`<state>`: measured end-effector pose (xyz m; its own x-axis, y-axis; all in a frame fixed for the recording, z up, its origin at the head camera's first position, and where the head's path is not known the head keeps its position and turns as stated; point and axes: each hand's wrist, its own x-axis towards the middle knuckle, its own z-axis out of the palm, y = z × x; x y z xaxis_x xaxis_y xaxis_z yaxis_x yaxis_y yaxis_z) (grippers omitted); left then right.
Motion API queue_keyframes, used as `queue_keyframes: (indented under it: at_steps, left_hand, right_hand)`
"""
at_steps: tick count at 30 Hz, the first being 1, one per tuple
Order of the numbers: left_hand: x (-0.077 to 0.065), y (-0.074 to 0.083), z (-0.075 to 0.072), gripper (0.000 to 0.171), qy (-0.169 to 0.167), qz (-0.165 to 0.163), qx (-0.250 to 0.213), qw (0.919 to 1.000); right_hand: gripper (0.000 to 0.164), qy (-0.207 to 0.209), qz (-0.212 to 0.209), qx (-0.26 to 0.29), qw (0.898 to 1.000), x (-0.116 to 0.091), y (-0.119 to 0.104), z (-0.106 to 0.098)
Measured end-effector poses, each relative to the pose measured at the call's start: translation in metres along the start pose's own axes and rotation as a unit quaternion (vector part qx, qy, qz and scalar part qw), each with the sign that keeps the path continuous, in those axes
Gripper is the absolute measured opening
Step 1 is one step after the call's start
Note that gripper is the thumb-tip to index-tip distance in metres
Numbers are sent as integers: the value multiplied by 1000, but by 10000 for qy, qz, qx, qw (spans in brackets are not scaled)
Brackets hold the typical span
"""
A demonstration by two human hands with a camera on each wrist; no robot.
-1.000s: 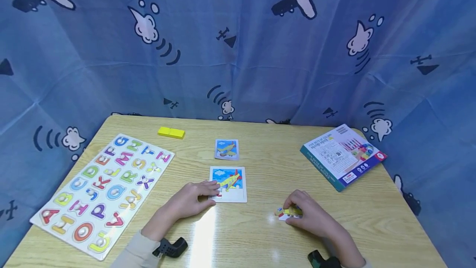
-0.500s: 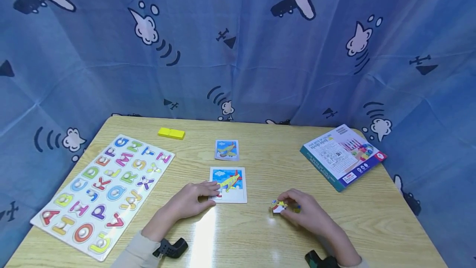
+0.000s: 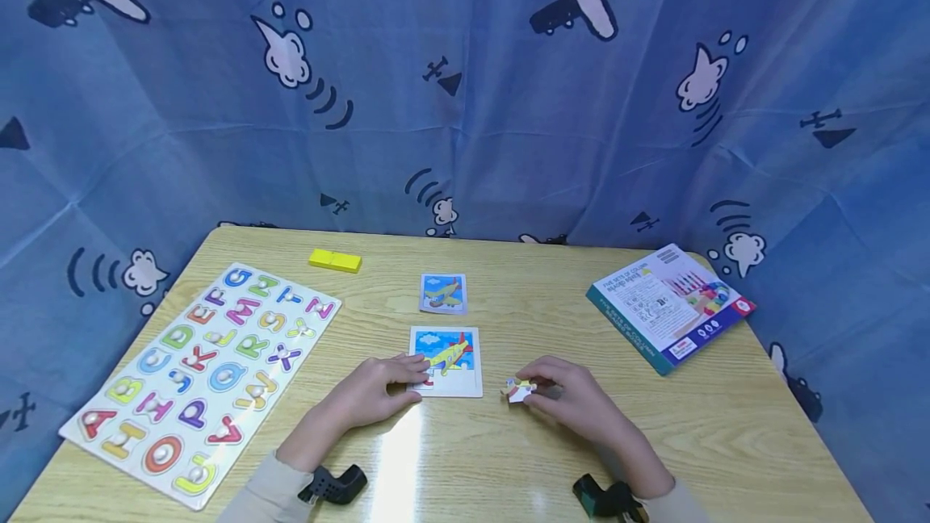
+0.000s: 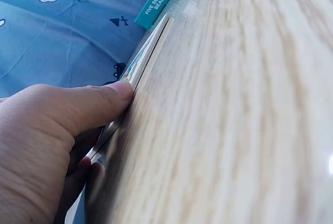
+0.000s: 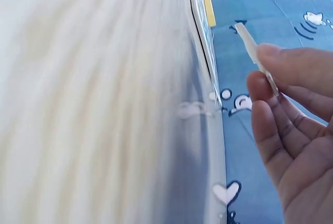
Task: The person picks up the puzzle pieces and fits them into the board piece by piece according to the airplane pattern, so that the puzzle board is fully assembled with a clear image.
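In the head view, a white-bordered jigsaw board [image 3: 459, 382] with a yellow plane on blue lies mid-table, its lower part largely bare white. My left hand [image 3: 378, 391] rests over its left side, fingers mostly straight; the left wrist view has the thumb [image 4: 99, 108] against the board's edge [image 4: 148, 49]. Right of the board, my right hand [image 3: 563, 394] pinches a small yellow, red and white puzzle piece [image 3: 519, 391]. Edge-on in the right wrist view, the thin piece [image 5: 248, 44] sits between thumb and fingertips, raised off the table.
Behind the board lies a small plane picture card [image 3: 443, 294]. To the left is a letter peg board [image 3: 207, 382]. Yellow blocks [image 3: 334, 260] are near the back edge, and a bead-game box [image 3: 670, 305] is at the right. A patterned curtain [image 3: 465, 87] hangs behind the table.
My right hand has carried the puzzle piece left and slightly away from me, toward the jigsaw board, and its tilt has changed. My left hand has stayed in place.
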<state>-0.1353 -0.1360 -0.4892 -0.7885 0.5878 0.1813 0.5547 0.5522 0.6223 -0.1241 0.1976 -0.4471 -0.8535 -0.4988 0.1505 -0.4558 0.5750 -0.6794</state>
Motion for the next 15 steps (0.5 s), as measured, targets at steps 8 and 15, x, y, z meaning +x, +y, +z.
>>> queue_keyframes:
  at_steps: [8, 15]
  left_hand:
    - [1, 0, 0, 31, -2, -9, 16, 10000]
    - [1, 0, 0, 31, -20, -50, 16, 10000]
  right_hand:
    - [23, -155, -25, 95, 9998, 25, -17, 16]
    - [23, -251, -55, 33, 9997, 46, -28, 32]
